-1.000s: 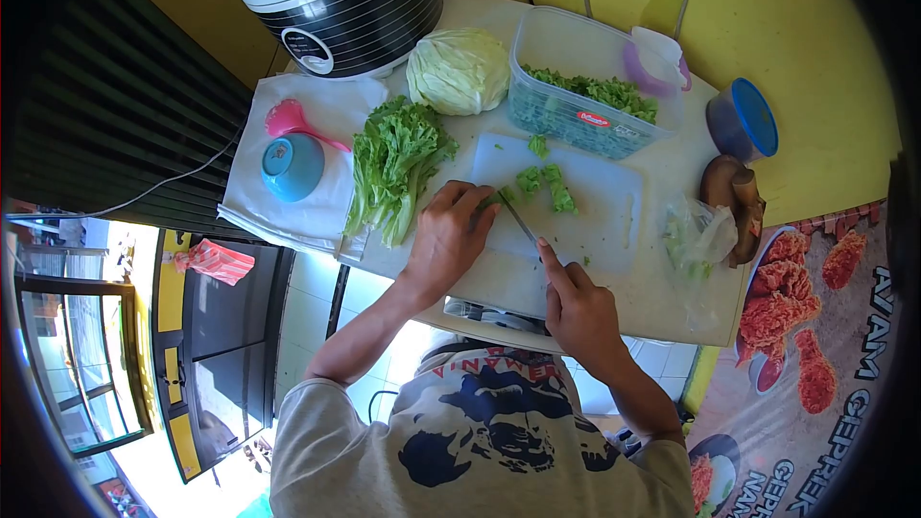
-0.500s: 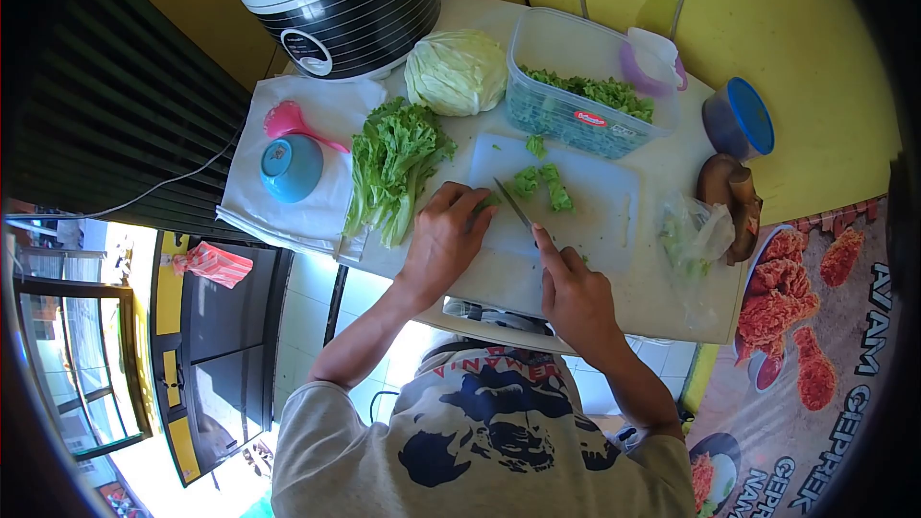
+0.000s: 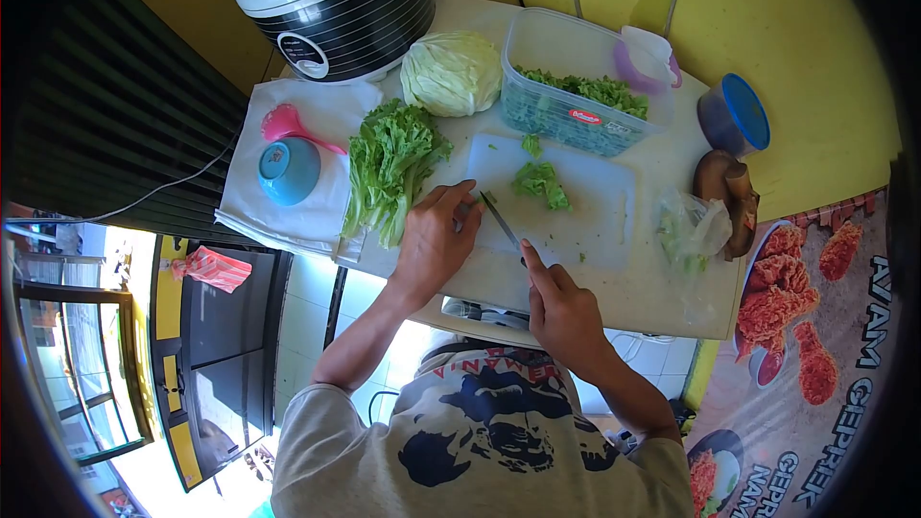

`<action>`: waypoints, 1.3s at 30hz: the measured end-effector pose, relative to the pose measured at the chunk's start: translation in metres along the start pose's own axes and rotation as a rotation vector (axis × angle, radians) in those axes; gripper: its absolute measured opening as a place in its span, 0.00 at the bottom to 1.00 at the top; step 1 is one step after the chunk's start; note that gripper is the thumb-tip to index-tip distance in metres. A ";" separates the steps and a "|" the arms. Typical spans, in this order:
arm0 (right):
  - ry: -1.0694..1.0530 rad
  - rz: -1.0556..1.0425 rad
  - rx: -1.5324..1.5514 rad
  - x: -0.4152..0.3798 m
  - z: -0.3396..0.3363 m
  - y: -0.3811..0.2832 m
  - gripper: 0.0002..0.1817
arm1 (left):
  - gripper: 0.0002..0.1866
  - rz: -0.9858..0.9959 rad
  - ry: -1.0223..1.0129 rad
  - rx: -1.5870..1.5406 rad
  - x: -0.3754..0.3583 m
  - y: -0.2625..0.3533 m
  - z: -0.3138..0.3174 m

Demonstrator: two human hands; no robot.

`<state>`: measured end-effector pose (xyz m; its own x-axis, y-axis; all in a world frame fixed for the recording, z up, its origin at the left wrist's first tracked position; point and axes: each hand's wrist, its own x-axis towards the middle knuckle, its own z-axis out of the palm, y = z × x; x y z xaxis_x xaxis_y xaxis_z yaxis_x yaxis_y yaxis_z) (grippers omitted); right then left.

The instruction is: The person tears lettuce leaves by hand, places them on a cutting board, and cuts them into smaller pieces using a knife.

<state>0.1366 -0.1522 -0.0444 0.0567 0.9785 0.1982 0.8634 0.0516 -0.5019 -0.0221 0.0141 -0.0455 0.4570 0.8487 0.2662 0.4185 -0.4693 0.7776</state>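
On board — knife (image 3: 500,219) now leftward

Place: a small food stall or eatery kitchen, sitting open to the street.
Signage: a fried chicken banner (image 3: 815,326) is hanging beside the counter.
Cooking gear: a rice cooker (image 3: 336,0) is standing by the yellow wall (image 3: 796,29).
Prep: lettuce (image 3: 389,168), cabbage (image 3: 451,72) and a tub of chopped greens (image 3: 576,96) are crowding a white cutting board (image 3: 585,221).

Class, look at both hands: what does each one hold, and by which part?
The right hand grips a knife by its handle. The left hand pins lettuce under its fingertips on the cutting board.
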 end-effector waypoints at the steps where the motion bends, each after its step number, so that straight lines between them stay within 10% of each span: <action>1: -0.007 -0.001 -0.002 0.000 0.001 0.000 0.37 | 0.18 -0.006 -0.002 -0.003 0.000 0.001 0.000; 39: 0.024 0.072 -0.198 0.003 -0.019 0.023 0.38 | 0.21 0.115 -0.024 0.036 0.011 -0.006 0.004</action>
<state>0.1665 -0.1517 -0.0394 0.1318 0.9731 0.1888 0.9383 -0.0611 -0.3403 -0.0162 0.0251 -0.0497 0.5221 0.7827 0.3387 0.3896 -0.5722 0.7217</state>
